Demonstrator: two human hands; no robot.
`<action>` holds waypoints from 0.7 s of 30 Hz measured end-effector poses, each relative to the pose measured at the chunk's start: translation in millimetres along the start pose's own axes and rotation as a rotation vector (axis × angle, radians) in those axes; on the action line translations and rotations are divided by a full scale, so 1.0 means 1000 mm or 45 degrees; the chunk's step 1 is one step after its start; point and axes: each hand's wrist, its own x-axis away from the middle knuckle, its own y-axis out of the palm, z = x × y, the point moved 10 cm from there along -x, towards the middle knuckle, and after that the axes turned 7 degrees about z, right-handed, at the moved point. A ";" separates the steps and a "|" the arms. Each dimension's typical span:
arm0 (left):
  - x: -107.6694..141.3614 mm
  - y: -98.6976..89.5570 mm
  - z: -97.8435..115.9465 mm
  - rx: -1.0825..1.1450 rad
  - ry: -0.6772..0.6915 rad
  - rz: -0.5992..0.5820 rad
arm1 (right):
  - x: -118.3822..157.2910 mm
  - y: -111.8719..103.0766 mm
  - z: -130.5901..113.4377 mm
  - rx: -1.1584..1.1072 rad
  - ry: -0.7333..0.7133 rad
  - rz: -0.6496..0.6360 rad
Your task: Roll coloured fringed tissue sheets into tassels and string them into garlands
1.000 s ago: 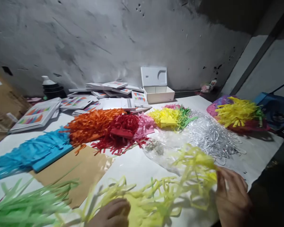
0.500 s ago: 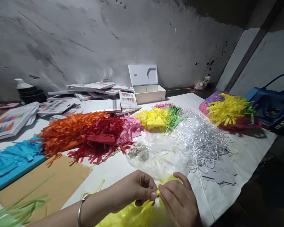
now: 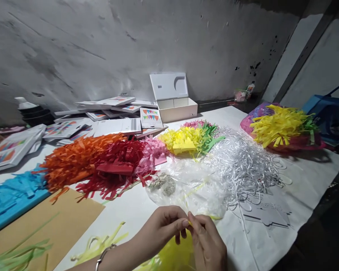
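Note:
My left hand [image 3: 169, 227], with a bangle on its wrist, pinches a bit of yellow tissue paper between thumb and forefinger. My right hand [image 3: 205, 239] meets it there, its fingers closed on the same yellow piece. Below both hands hangs a yellow tissue paper tassel [image 3: 177, 252], partly hidden by my fingers and wrist. Just beyond lies a clear plastic bag [image 3: 197, 188] with a coil of thin, pale metallic-looking material [image 3: 165, 182] on it. Loose pale yellow strips [image 3: 98, 244] rest left of my forearm.
Fringed tissue in blue [image 3: 17, 195], orange [image 3: 73, 158], red [image 3: 115, 162], pink [image 3: 152, 154] and yellow [image 3: 183, 141] crosses the table. White cords [image 3: 243, 162] pile at right. Printed boxes [image 3: 115, 126] and an open white box [image 3: 176, 111] stand behind. A bag with yellow tassels [image 3: 282, 126] sits far right.
My right hand has turned more upright and its fingers have drawn together beside my left hand. The yellow paper that stuck up above the hands no longer shows. The view has shifted slightly.

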 end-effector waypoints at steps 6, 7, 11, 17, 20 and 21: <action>0.002 -0.008 0.031 -0.533 0.368 0.047 | 0.004 0.008 0.011 0.028 0.024 -0.080; 0.002 -0.006 0.033 -0.539 0.392 0.022 | 0.004 0.008 0.014 0.000 0.076 -0.083; -0.002 0.000 0.020 -0.302 0.184 -0.074 | 0.015 0.016 0.039 -0.235 0.549 -0.129; -0.007 0.005 -0.008 0.042 -0.111 -0.082 | 0.028 0.025 0.055 -0.424 0.835 -0.036; -0.010 0.001 -0.014 -0.007 -0.030 -0.030 | 0.020 0.018 0.047 -0.299 0.688 0.007; -0.010 -0.001 -0.015 -0.044 0.016 -0.004 | 0.017 0.015 0.044 -0.272 0.635 0.019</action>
